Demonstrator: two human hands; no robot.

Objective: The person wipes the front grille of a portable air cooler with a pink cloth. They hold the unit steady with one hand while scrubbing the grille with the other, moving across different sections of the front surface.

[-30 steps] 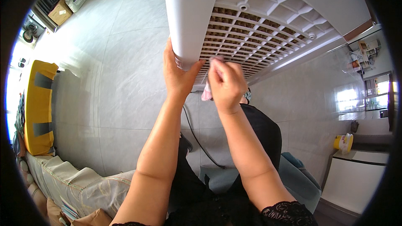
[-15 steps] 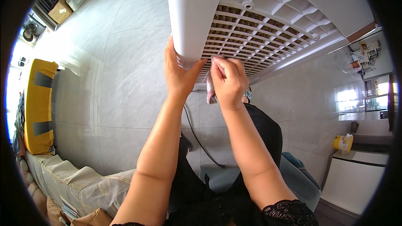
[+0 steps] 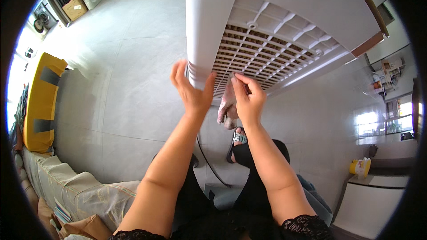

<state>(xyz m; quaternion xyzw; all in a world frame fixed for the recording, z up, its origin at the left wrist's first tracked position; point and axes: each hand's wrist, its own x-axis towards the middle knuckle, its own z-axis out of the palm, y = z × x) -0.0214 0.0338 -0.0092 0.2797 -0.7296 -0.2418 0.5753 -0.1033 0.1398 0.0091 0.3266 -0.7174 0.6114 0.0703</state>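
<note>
A tall white appliance casing stands before me, with a slatted grille in its side and brown honeycomb-like material behind the slats. Near the grille's lower end, my right hand pinches a crumpled pinkish-grey cloth. The cloth hangs down beside the fingers, its top close against the slats. At the casing's left corner is my left hand, fingers stretched and apart from the thumb. Its thumb lies by the corner next to the grille, while the fingers stand off on the outer side.
A dark cord runs over the grey tiled floor between my legs. To the left stand a yellow object with grey patches and a covered sofa. A white cabinet bearing a yellow tub is at right.
My left fingers have come away from the casing's outer side. My right hand has shifted slightly right and down, and more of the cloth hangs visible. The view has shifted a little.
</note>
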